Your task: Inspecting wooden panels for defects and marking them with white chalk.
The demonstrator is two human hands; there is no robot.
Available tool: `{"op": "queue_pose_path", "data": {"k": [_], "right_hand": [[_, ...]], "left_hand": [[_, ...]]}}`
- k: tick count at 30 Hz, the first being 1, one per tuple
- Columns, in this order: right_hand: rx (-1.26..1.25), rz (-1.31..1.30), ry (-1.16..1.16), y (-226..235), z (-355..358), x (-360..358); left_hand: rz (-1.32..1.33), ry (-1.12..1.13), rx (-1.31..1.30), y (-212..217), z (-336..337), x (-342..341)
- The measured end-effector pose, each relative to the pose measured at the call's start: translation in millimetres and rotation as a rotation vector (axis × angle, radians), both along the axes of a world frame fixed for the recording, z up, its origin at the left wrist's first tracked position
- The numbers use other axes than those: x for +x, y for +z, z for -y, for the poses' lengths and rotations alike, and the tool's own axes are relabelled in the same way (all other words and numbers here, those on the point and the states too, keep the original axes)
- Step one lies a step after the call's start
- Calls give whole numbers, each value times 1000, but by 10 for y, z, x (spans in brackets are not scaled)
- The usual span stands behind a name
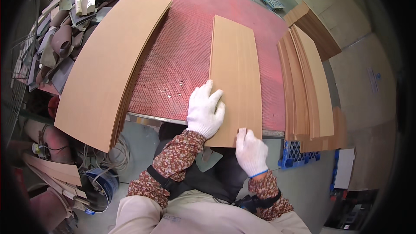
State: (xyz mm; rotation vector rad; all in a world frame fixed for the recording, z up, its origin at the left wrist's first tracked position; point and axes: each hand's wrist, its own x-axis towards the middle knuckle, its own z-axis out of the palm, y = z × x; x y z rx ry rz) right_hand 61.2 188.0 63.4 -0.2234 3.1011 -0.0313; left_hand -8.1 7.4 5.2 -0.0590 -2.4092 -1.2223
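Observation:
A narrow wood-coloured board [236, 56] lies lengthwise in front of me on the red mesh-textured table, with another layer's edge showing under its left side. My left hand [204, 110], in a white knit glove, rests on the board's left edge with its fingers spread. Close to the board's near right corner, my right hand [252, 152] is closed in a pinch, gloved in white with a blue cuff. A small brownish bit shows at its fingertips, too little to name. Both forearms wear floral sleeves with black straps.
To the left, a stack of wider boards [112, 56] overhangs the near edge of the red table [173, 43]. More boards [303, 82] stand stacked at right, above a blue plastic pallet [299, 154]. Scrap pieces [65, 39] heap up far left. A bucket [102, 186] and coiled cable stand below.

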Motion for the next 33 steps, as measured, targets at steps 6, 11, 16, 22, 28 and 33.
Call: {"op": "queue_pose_path", "data": {"k": [6,11,16,22,28,33], "right_hand": [[-125,8,-77,46,44,502],[-140,-30,-101,73,80,599],[-159,-86,-19,8,201,626],[-91,-94,82,9,220,574],[-69,-33,1,40,273,572],[-44,-9,-7,90,309,487]], "left_hand": [[-29,22,-9,-43,8,-18],[-27,13,-15,-62,-12,-52],[-14,27,-30,-76,-1,-32],[-7,16,-32,-70,-13,-31],[-10,15,-27,-31,-10,-22],[19,1,-5,-15,-4,-19]]}}
